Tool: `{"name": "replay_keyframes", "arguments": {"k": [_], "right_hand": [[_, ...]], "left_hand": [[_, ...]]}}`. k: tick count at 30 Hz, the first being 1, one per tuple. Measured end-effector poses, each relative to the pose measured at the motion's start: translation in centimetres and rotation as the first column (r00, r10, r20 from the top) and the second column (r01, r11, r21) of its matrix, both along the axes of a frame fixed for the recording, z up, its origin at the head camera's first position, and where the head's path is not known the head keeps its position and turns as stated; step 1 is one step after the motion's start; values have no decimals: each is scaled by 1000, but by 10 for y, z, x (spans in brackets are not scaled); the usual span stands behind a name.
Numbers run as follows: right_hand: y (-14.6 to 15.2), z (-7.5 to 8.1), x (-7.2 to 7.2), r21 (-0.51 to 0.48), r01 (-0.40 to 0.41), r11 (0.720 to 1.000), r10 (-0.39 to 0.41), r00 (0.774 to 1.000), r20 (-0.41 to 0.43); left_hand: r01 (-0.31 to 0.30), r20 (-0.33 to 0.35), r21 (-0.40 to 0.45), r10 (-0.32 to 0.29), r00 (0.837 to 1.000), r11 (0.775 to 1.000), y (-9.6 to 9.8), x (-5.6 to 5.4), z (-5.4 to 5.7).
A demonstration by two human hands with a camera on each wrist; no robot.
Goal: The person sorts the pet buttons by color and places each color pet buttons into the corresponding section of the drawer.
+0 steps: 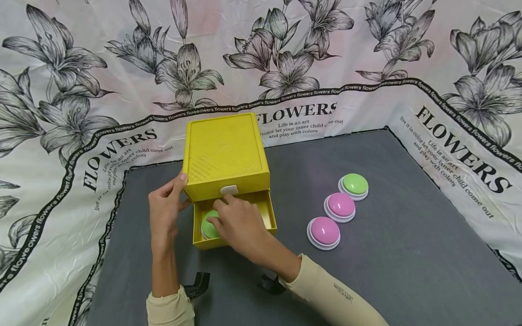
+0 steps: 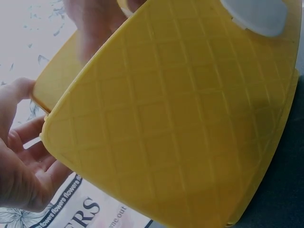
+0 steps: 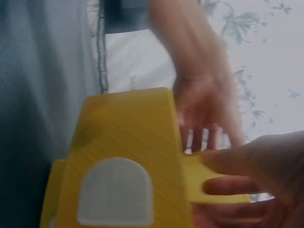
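A yellow drawer box (image 1: pixel 226 149) has its lower drawer (image 1: pixel 267 210) pulled out. My left hand (image 1: pixel 166 203) grips the box's left side, thumb at the front top corner. Over the open drawer, my right hand (image 1: pixel 244 226) reaches in with fingers pointing inward. A green domed button (image 1: pixel 209 225) lies in the drawer's left part, partly covered by that hand. In the right wrist view, the fingers (image 3: pixel 232 185) look extended beside the yellow drawer front (image 3: pixel 128 128), with nothing visibly held. The left wrist view has the drawer front (image 2: pixel 156 118) large, bearing a pale handle tab (image 2: pixel 259 16).
Right of the box, a green button (image 1: pixel 355 184) and two pink buttons, one farther (image 1: pixel 340 205) and one nearer (image 1: pixel 324 231), stand on white bases in a slanting row. A flower-printed cloth (image 1: pixel 302 117) rises behind the grey tabletop (image 1: pixel 391 253).
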State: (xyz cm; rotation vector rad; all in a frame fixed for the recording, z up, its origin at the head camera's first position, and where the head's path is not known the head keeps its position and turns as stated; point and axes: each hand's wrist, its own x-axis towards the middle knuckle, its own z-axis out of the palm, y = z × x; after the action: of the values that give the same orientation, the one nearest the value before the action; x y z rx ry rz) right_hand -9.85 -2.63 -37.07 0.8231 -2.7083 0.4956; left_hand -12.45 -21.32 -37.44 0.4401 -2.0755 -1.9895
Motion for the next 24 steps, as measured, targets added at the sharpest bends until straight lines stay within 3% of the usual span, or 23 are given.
{"name": "replay_keyframes", "arguments": {"k": [3, 6, 9, 19, 24], "right_hand": [[12, 7, 3, -125, 10, 992, -26, 992, -127], [26, 12, 0, -230, 20, 973, -77, 967, -241], [40, 16, -6, -288, 56, 956, -137, 953, -271], [87, 13, -32, -307, 226, 924, -292, 937, -190], [110, 8, -40, -288, 301, 909, -340, 936, -95]], "left_hand": [[0, 6, -3, 0, 1000, 1000, 1, -1, 1], [1, 10, -3, -1, 1000, 1000, 1, -1, 1], [6, 12, -7, -6, 1000, 1000, 1, 0, 0], [19, 13, -19, -19, 1000, 1000, 2, 1, 0], [19, 16, -13, -19, 1000, 1000, 2, 2, 1]]}}
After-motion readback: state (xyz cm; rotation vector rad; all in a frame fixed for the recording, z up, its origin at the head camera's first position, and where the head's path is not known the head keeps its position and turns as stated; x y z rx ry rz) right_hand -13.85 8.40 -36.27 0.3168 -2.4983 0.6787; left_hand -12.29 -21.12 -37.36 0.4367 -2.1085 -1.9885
